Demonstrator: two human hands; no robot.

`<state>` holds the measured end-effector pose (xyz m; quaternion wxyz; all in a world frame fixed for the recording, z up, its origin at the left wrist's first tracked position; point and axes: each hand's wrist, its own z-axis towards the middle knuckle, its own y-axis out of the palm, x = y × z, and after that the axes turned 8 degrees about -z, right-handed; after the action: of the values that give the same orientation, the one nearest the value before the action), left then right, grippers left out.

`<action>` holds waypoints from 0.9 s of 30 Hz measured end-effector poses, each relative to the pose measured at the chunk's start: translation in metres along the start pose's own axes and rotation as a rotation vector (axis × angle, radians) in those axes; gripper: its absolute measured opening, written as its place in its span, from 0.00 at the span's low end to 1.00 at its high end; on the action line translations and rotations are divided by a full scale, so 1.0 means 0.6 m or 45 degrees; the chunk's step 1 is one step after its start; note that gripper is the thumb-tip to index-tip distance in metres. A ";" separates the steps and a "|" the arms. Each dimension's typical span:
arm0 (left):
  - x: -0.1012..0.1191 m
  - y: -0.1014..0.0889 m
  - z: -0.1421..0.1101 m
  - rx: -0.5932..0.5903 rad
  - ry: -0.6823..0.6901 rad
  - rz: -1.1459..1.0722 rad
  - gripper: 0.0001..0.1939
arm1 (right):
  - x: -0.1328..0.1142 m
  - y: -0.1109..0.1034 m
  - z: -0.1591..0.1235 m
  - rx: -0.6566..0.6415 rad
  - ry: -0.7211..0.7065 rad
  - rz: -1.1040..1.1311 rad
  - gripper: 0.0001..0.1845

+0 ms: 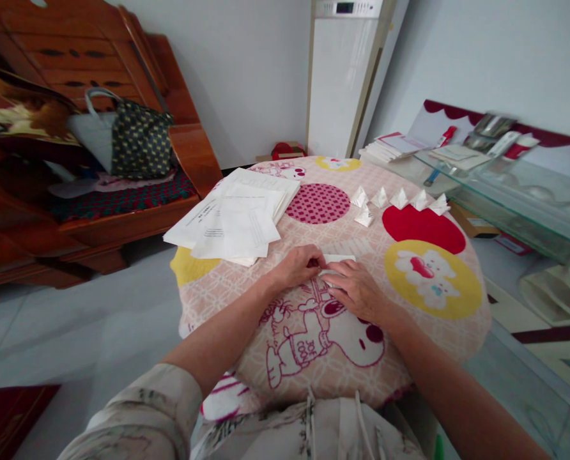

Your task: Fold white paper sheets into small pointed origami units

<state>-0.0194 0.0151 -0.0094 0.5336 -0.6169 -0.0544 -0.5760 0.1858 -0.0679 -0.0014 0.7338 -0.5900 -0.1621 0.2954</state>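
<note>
A small piece of white paper (340,258) lies on the cloth-covered table, partly hidden under my fingers. My left hand (300,266) is closed, its thumb and fingertips pinching the paper's left side. From the right, my right hand (356,289) grips the near edge of the same paper with bent fingers. Just beyond it rests another pale printed sheet (349,246). Several small pointed folded-paper pieces (379,197) stand in a row at the far right, with one folded piece (364,215) in front of them.
A loose stack of printed sheets (237,217) covers the table's left side. The round table wears a patterned cloth (438,338). To the right stands a glass shelf (515,191) with papers and metal bowls (493,124). A wooden bench (189,150) holding bags is on the left.
</note>
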 end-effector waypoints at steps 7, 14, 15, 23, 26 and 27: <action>-0.004 -0.002 -0.002 -0.015 0.044 0.007 0.08 | 0.006 0.003 -0.004 0.109 -0.015 0.125 0.11; -0.001 -0.003 -0.005 -0.049 0.162 0.019 0.11 | 0.029 0.005 -0.026 0.178 0.025 0.360 0.09; 0.001 -0.003 -0.006 -0.061 0.188 0.014 0.11 | 0.033 0.007 -0.030 0.202 0.051 0.375 0.08; 0.012 0.002 -0.022 -0.123 0.305 0.195 0.14 | 0.027 0.005 -0.038 0.203 -0.084 -0.032 0.15; 0.015 0.001 -0.027 -0.158 0.341 0.231 0.14 | 0.021 -0.001 -0.040 0.127 -0.172 -0.148 0.17; 0.017 0.000 -0.029 -0.171 0.347 0.239 0.14 | 0.022 -0.002 -0.042 0.124 -0.180 -0.150 0.18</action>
<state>-0.0276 -0.0029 -0.0057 0.5450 -0.5697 0.1149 -0.6044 0.2111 -0.0791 -0.0081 0.7645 -0.5207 -0.2333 0.3001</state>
